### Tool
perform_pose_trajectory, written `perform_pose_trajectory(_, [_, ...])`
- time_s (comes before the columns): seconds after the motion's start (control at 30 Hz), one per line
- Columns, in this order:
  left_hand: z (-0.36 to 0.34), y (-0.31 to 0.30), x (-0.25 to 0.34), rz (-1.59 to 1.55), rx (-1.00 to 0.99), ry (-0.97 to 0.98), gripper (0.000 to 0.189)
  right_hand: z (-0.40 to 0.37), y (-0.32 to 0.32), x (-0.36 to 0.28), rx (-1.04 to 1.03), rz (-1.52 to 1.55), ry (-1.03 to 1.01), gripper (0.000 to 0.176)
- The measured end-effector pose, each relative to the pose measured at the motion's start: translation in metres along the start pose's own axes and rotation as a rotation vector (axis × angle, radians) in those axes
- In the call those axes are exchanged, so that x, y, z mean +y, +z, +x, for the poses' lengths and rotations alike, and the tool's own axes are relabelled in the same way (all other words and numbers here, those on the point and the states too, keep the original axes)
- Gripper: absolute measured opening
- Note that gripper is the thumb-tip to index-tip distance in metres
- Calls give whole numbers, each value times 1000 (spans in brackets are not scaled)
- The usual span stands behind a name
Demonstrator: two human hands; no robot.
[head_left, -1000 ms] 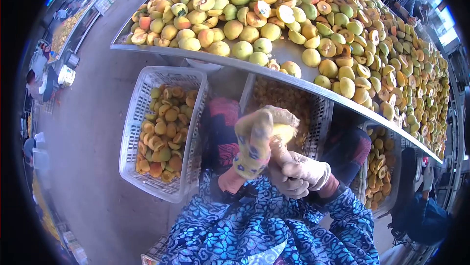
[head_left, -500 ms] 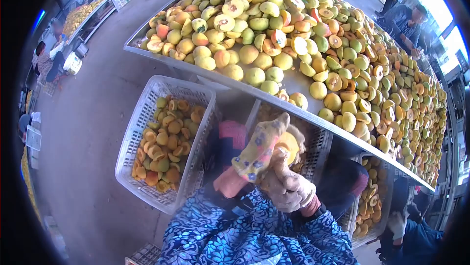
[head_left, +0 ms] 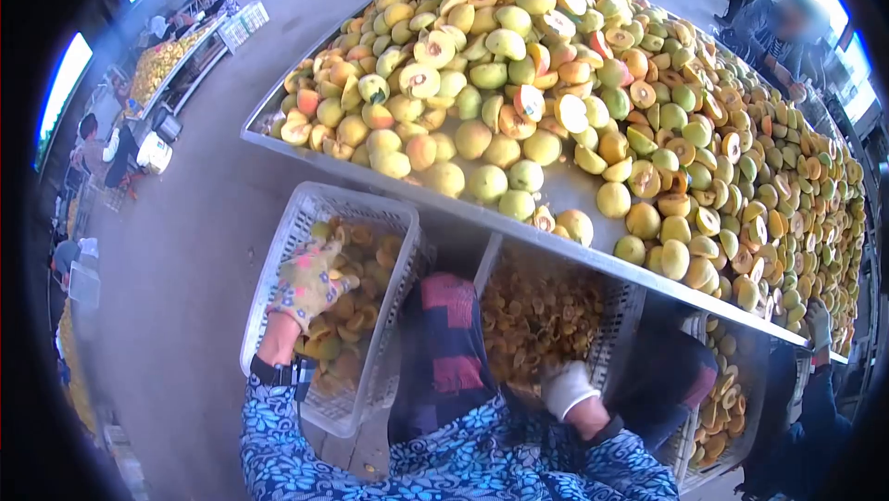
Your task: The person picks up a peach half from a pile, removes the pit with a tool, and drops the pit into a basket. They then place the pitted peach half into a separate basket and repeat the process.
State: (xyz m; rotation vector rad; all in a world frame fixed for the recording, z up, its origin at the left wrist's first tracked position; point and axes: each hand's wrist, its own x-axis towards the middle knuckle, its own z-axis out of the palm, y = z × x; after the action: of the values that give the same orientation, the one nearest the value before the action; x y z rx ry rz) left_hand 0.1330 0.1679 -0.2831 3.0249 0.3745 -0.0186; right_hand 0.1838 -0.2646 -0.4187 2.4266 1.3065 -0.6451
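My left hand (head_left: pixel 310 283), in a flowered glove, is over the left white crate (head_left: pixel 278 223), which holds peach halves (head_left: pixel 370 251). Its fingers are apart, with no fruit visible in them. My right hand (head_left: pixel 567 390), in a pale glove, hovers at the near end of the middle crate (head_left: pixel 619 339), low between my knees. That crate is filled with brown-orange pits and scraps (head_left: pixel 537 311). The right hand's fingers point away from me and are smeared by motion, so I cannot tell what they hold.
A metal-edged table (head_left: pixel 444 207) heaped with whole and halved peaches (head_left: pixel 519 47) stands before me. Another crate of peach halves (head_left: pixel 718 408) sits at right. A person's gloved hand (head_left: pixel 819 325) touches the table's right edge. Other people work at the far left and far right.
My hands have parted from a peach they held together in front of me. The left hand moved left over the crate of halves; the right dropped lower, toward the scraps.
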Motion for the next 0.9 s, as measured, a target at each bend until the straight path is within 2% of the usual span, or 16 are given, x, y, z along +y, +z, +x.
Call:
perform_pose_trajectory(0.03, [10, -4, -1, -50, 96, -23, 46, 3, 15, 2, 21, 378, -38, 41])
perform_pose_trajectory(0.07, [22, -10, -1, -101, 208, -52, 51, 4, 1, -2, 30, 575, 50, 46])
perform_pose_trajectory(0.1, [38, -27, 15, -219, 251, -91, 52, 4, -12, -6, 99, 620, 106, 47])
perform_pose_trajectory(0.13, [55, -31, 25, -214, 286, -99, 52, 2, -38, -9, 96, 510, 127, 44])
perform_pose_trajectory(0.17, [76, -30, 34, -164, 355, -24, 48, 7, -37, -11, 160, 540, 112, 46])
perform_pose_trajectory(0.2, [97, -29, 42, -112, 420, 50, 45, 12, -25, -9, 187, 648, -5, 49])
perform_pose_trajectory(0.27, [144, -15, 58, -73, 474, 112, 49, 18, -33, -4, 148, 611, 26, 45])
perform_pose_trajectory(0.33, [175, -1, 78, 107, 332, 6, 55, 16, -42, 3, 20, 558, 106, 39])
perform_pose_trajectory(0.4, [191, 7, 89, 145, 298, -34, 55, 14, -31, 14, -45, 529, 157, 36])
perform_pose_trajectory(0.5, [182, -2, 92, 40, 315, -68, 48, 23, -7, 14, 77, 574, 20, 27])
perform_pose_trajectory(0.67, [180, 10, 86, -77, 388, -12, 49, 18, -8, -8, 305, 273, -352, 28])
perform_pose_trajectory(0.73, [168, 2, 98, -296, 565, 1, 50, 23, -12, -8, 428, 1667, -35, 24])
perform_pose_trajectory(0.77, [164, 6, 101, -518, 686, 27, 54, 6, -21, 1, 409, 1420, 8, 22])
perform_pose_trajectory(0.8, [147, -13, 110, -728, 722, 108, 46, -13, -58, 13, 376, 1175, 45, 21])
perform_pose_trajectory(0.87, [120, -27, 126, -1929, 329, 119, 43, -20, -65, 14, 392, 943, 217, 17])
perform_pose_trajectory(0.9, [101, -37, 136, -2139, 223, 203, 44, -26, -67, 15, 470, 1431, 57, 14])
